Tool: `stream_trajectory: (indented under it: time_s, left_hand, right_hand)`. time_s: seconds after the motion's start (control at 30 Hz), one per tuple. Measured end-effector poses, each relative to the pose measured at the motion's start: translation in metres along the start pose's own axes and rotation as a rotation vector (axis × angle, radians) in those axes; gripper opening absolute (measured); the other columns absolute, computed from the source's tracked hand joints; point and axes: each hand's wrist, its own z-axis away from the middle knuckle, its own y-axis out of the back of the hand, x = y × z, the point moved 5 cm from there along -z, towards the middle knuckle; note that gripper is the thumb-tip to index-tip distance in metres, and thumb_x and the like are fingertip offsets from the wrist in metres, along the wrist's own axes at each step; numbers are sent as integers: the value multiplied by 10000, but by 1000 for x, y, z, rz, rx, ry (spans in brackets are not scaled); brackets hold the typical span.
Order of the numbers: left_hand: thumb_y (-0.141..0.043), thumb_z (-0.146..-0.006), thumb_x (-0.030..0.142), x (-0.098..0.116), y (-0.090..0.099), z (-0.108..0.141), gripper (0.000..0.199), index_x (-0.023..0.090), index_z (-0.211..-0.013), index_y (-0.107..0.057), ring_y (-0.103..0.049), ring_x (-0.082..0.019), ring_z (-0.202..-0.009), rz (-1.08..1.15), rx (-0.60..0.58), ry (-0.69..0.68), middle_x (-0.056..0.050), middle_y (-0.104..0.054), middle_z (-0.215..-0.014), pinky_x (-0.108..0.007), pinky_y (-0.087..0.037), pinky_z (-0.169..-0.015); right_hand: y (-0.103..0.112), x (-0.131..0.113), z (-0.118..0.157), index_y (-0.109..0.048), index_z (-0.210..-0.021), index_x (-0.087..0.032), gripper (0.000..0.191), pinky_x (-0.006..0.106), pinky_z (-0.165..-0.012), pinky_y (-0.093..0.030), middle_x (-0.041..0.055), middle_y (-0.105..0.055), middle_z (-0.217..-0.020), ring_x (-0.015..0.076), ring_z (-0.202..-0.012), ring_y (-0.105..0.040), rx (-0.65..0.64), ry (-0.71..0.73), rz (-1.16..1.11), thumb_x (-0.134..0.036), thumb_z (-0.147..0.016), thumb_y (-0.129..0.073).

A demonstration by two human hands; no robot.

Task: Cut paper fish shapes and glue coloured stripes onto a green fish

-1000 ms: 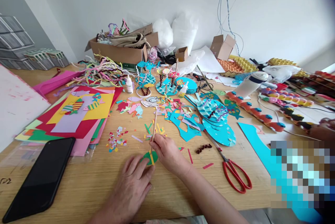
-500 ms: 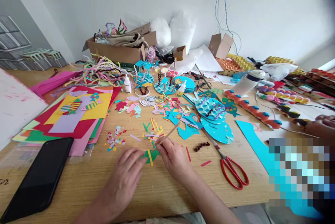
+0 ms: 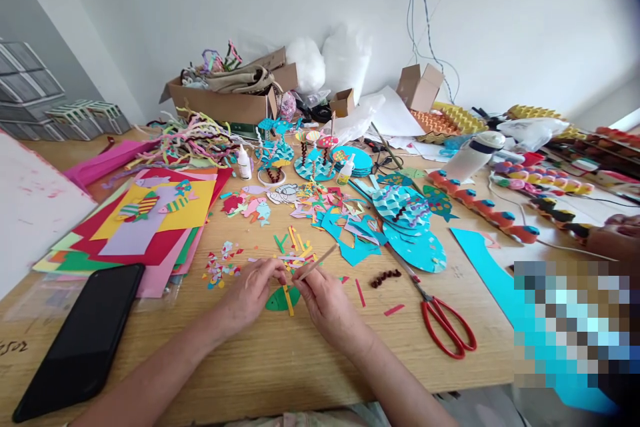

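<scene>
A green paper fish [image 3: 276, 300] lies flat on the table, with a yellow paper strip [image 3: 290, 306] across it. My right hand [image 3: 323, 294] is closed around a thin wooden stick [image 3: 325, 256] that slants up to the right. Just above the fish, my left hand [image 3: 257, 287] has its fingertips pinched together by the strip's upper end; what sits between them is too small to make out. Loose yellow, green and lilac strips [image 3: 294, 237] are scattered beyond my hands, and small paper bits [image 3: 220, 266] lie to the left.
Red-handled scissors [image 3: 447, 327] and a brown pipe-cleaner coil [image 3: 385, 278] lie at right. A black phone [image 3: 80, 340] and stacked coloured paper [image 3: 195, 207] are at left. Glue bottles [image 3: 244, 164] stand farther back. Another person's hand [image 3: 617, 234] shows at the right edge.
My left hand has lifted off the green fish and come to the strip's upper end, fingertips pinched. More of the fish shows. My right hand still holds the stick, shifted slightly left.
</scene>
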Motion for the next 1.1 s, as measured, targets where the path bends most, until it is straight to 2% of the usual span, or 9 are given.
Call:
stream_trajectory:
  time_s: [0.37,0.6,0.87,1.1]
  left_hand:
    - [-320,-666,-25,-1,-3,-1,423,209,-979,-486,-587,-163,-910,-32,23,-18,-21,-668,-894,-331,-434,-831]
    - [-329,-632,-39,-5,-8,1,448,195,-972,-505,-566,-174,-920,-35,4,-29,-37,-653,-927,-337,-431,-821]
    - [-318,-611,-65,3,3,1,536,223,-1020,-509,-556,-164,-969,-29,29,-55,-10,-649,-944,-332,-419,-870]
    - [-315,-610,-51,-3,0,-4,522,207,-1025,-498,-577,-161,-950,-24,2,-38,-7,-679,-891,-338,-427,-864]
  right_hand:
    - [-5,0,-4,-520,-873,-191,133,262,-708,-457,62,-613,-849,171,-784,-578,9,47,26,-149,-890,-396]
    - [-4,-2,3,-512,-864,-190,143,259,-687,-446,61,-609,-839,176,-768,-574,-36,38,64,-133,-883,-382]
    - [-6,-2,6,-514,-891,-184,147,272,-714,-443,72,-613,-857,186,-808,-573,-45,49,76,-131,-886,-377]
    - [-4,-2,-2,-517,-897,-177,160,283,-753,-441,85,-609,-902,186,-859,-565,-101,79,70,-127,-894,-366]
